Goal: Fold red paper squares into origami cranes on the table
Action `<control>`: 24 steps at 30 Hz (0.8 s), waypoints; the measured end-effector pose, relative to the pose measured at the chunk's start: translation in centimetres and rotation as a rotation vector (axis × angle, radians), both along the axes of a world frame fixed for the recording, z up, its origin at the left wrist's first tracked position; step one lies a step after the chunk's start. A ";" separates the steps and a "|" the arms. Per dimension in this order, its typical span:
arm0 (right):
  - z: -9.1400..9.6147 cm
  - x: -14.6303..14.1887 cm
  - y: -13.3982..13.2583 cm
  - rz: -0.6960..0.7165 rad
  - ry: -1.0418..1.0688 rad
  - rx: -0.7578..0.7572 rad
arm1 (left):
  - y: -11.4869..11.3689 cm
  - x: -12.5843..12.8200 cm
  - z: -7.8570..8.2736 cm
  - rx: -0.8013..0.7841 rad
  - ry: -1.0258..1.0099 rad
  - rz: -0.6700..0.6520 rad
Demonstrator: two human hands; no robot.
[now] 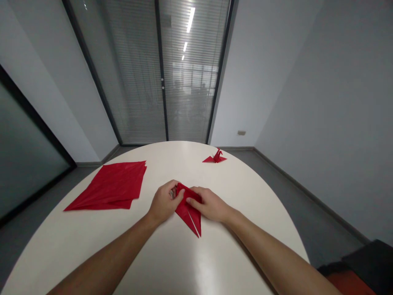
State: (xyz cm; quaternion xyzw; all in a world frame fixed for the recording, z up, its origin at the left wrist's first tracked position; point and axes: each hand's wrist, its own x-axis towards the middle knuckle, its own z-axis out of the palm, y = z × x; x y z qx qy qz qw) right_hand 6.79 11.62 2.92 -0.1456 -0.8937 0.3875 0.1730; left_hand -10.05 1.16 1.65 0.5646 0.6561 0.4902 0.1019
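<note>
A partly folded piece of red origami paper (188, 215) is between my two hands, just above or on the white table. Its lower end splits into two narrow points aimed toward me, with a thin gap between them. My left hand (166, 200) grips the upper left edge, thumb on top and fingers curled behind. On the right side, my right hand (211, 203) pinches the paper with its thumb laid across the front. The fingertips behind the paper are partly hidden.
A stack of red paper sheets (118, 184) lies on the left of the round white table (153, 254). A folded red paper crane (216, 157) stands near the far right edge. A black and red object (362, 266), perhaps a chair, is at the lower right.
</note>
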 end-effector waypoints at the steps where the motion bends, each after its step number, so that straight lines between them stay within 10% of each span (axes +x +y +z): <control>1: 0.0 0.0 0.0 0.000 -0.003 0.029 | 0.0 0.0 0.0 0.000 0.001 0.005; 7: 0.6 0.1 -0.4 0.029 0.019 0.055 | 0.1 0.0 0.2 0.018 -0.011 0.014; 24: -0.9 0.2 1.6 0.118 0.096 -0.464 | 0.7 -0.7 -0.8 0.046 -0.303 0.005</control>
